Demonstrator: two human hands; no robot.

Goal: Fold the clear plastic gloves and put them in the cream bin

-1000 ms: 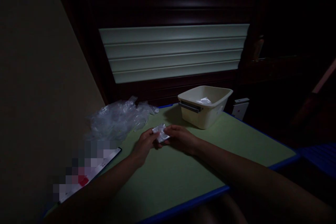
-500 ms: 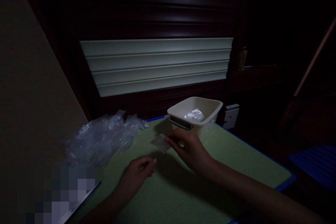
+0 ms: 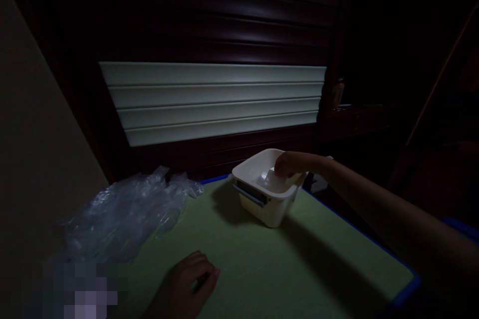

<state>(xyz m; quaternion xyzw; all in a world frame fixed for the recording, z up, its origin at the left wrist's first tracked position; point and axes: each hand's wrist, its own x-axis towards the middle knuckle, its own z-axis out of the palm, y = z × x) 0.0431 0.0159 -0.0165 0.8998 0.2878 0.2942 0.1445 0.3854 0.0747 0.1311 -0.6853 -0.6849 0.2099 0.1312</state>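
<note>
My right hand [image 3: 287, 164] reaches over the far right rim into a cream plastic bin [image 3: 275, 217]. Its fingers are closed and partly hidden, and a small clear plastic bag [image 3: 272, 173] shows at the fingertips. Other shiny clear plastic lies in the bin around it. Low in the view, my left hand [image 3: 190, 279] is curled over the green tabletop, thumb against the fingers, with nothing visible in it. To its upper left spreads a heap of clear plastic bags [image 3: 123, 209].
The green table [image 3: 239, 254] has a blue edge. Behind it stands a dark panel with white slats [image 3: 217, 99]. A wall rises on the left, and a bottle [image 3: 338, 93] sits on a dark ledge at right. The lower left corner is pixelated.
My right hand has moved from in front of the bin up and right into it, taking the small clear bag along. My left hand sits lower in view, still curled.
</note>
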